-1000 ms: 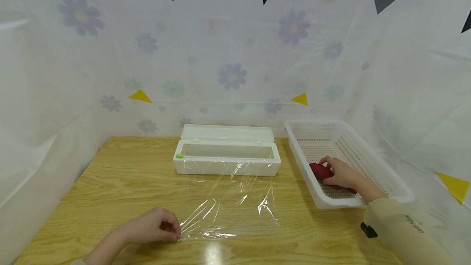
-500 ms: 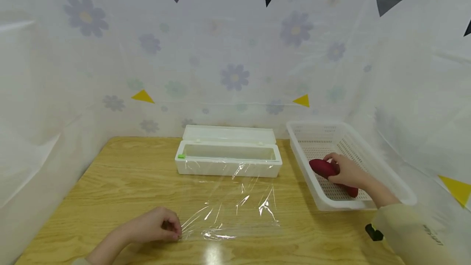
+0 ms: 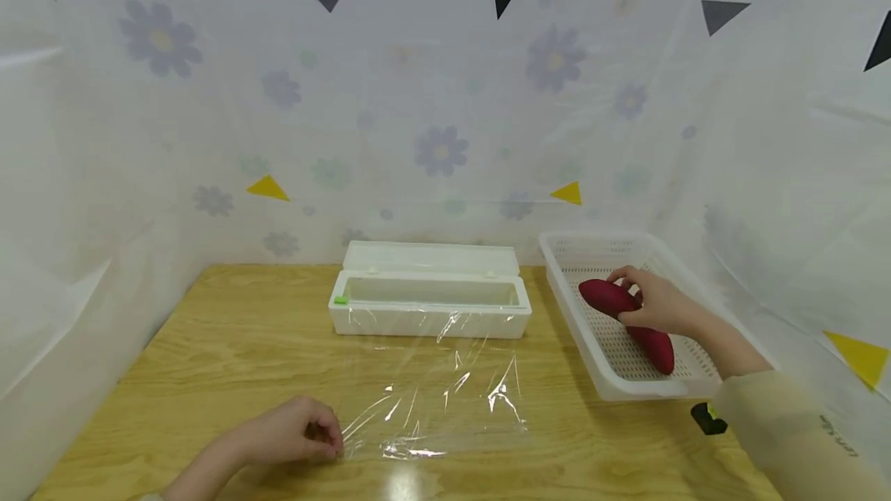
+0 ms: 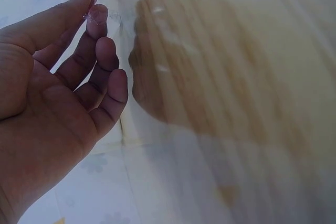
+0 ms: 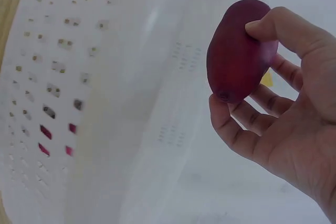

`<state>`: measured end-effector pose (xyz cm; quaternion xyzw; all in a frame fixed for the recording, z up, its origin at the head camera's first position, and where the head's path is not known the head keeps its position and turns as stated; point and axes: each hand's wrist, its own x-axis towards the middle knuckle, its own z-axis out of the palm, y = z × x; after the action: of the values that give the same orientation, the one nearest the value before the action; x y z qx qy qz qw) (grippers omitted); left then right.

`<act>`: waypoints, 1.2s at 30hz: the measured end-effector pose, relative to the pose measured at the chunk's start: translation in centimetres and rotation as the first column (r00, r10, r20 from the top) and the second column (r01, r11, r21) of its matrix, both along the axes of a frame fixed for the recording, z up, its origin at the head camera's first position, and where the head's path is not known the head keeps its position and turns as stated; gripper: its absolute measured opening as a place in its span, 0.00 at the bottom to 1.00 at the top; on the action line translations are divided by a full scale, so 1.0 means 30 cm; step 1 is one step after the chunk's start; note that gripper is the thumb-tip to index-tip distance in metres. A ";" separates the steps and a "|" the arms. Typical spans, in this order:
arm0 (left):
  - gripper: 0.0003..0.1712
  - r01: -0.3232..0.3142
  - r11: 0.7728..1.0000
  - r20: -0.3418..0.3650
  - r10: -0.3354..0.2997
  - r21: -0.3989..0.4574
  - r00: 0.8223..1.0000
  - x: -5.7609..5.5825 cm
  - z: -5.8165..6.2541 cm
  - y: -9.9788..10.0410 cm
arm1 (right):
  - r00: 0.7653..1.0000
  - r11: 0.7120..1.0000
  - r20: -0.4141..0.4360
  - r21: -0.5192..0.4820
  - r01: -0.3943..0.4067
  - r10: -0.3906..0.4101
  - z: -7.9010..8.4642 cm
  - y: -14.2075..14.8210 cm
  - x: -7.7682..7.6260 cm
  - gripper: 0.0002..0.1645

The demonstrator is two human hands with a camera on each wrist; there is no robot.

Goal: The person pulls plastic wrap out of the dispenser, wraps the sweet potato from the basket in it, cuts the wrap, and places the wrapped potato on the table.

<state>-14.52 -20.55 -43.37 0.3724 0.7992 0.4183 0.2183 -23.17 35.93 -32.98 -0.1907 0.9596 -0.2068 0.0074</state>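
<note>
My left hand point(image 3: 288, 431) pinches the near left corner of a sheet of clear plastic wrap point(image 3: 445, 400) between thumb and index finger. The sheet runs out over the front of a white wrap dispenser box point(image 3: 428, 322), whose lid stands raised behind it. Over at the right, my right hand point(image 3: 657, 304) grips a dark red sweet potato point(image 3: 607, 298), thumb on one side and fingers on the other. In the right wrist view this sweet potato point(image 5: 239, 51) is smooth and rounded. A second sweet potato point(image 3: 653, 350) lies beneath my hand in the white plastic basket point(image 3: 604, 377).
A green slider point(image 3: 340, 300) sits at the left end of the box. Behind the wooden table point(image 3: 230, 354) hangs a flowered white sheet point(image 3: 445, 199). The basket wall rises around my right hand. A black strap piece point(image 3: 708, 418) shows beside the right sleeve.
The right hand has raised the sweet potato a little and moved it farther back, uncovering more of the second one. My left hand stays at the wrap's corner.
</note>
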 end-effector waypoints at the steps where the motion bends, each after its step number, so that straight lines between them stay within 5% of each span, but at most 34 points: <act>1: 0.01 0.002 1.000 -0.006 -0.002 0.001 1.000 0.000 0.000 0.000 | 1.000 1.000 -0.009 0.007 -0.004 0.004 0.011 -0.005 0.000 0.33; 26: 0.04 0.000 1.000 -0.008 0.000 -0.008 1.000 -0.006 -0.006 0.000 | 0.985 0.993 -0.139 -0.025 -0.112 0.107 0.225 -0.215 0.021 0.33; 36: 0.03 0.014 0.999 -0.006 -0.014 0.036 1.000 -0.039 -0.031 -0.006 | 0.963 0.979 -0.213 -0.081 -0.185 0.164 0.218 -0.326 0.077 0.35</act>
<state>-15.69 -20.73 -44.29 0.3830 0.7895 0.4300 0.2124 -20.86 26.15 -26.45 -0.2951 0.9231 -0.2323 -0.0827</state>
